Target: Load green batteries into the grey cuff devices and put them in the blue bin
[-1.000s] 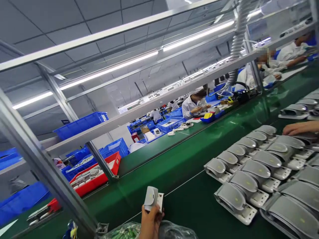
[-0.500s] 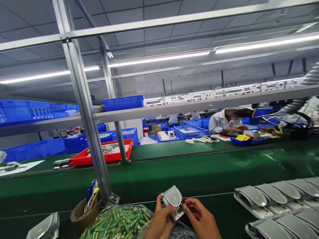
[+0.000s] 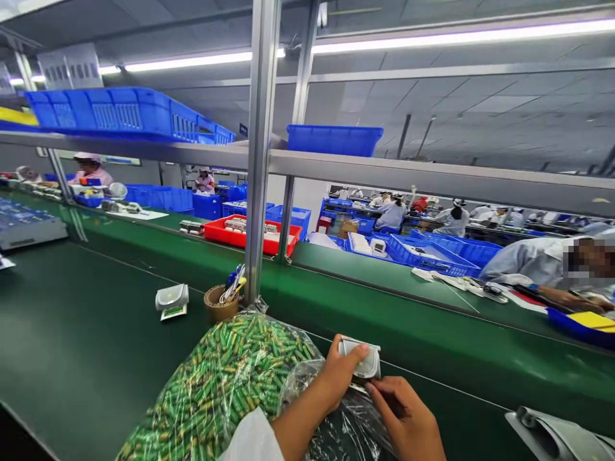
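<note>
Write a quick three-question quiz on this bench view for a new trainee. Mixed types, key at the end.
1. Short answer: Which hand has its thumb over the flap of the gray device?
2. True or false: The red tray stands lower than the shelf that holds blue bins.
3. Fill the gap: In the picture, the second gray device lies to the ___ of the brown round holder.

Key: 1. The left hand. 2. True. 3. Left.
</note>
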Action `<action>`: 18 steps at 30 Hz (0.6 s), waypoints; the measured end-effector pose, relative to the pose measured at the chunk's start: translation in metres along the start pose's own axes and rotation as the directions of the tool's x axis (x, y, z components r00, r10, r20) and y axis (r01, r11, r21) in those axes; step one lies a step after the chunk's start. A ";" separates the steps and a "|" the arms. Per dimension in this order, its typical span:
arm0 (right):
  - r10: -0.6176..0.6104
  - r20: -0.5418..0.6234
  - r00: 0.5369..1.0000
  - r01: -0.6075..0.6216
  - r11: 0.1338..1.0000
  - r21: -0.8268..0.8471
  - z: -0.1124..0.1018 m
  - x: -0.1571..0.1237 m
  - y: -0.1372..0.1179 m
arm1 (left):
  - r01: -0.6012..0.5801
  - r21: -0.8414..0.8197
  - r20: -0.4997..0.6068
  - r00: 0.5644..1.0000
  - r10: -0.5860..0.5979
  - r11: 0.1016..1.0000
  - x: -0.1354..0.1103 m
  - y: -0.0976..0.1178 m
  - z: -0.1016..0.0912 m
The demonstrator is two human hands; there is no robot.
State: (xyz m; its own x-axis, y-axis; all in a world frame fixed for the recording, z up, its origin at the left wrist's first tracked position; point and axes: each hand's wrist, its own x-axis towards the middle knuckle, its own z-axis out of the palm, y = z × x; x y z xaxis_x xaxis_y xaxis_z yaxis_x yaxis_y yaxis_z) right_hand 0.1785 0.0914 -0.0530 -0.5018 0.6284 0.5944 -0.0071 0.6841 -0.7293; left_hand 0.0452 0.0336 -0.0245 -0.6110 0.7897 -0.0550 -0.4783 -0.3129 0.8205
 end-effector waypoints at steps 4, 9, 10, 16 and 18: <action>-0.056 0.049 0.997 0.058 0.998 -0.030 -0.004 0.000 -0.010 | 0.025 -0.008 -0.010 1.000 -0.025 1.000 -0.002 0.002 0.001; -0.184 0.076 0.980 0.190 0.978 -0.082 -0.006 0.003 -0.020 | 0.055 -0.040 0.003 0.998 -0.055 0.998 0.000 -0.001 -0.002; -0.209 0.096 0.973 0.218 0.971 -0.096 -0.007 0.003 -0.021 | 0.055 -0.044 0.008 0.998 -0.055 0.997 0.000 -0.002 -0.002; -0.293 0.222 0.930 0.341 0.914 -0.220 -0.007 0.002 -0.025 | 0.075 0.004 0.033 0.997 -0.075 0.997 0.000 -0.006 -0.005; -0.308 0.236 0.922 0.366 0.893 -0.263 -0.008 0.000 -0.025 | 0.072 -0.018 0.014 0.997 -0.071 0.997 0.002 -0.007 -0.004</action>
State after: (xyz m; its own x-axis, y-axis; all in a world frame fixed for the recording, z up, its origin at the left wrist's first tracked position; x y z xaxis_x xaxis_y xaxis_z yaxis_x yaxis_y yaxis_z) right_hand 0.1857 0.0770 -0.0319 -0.6641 0.2811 0.6928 0.0377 0.9381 -0.3444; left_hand 0.0449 0.0351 -0.0331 -0.5666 0.8172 -0.1058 -0.5323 -0.2650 0.8040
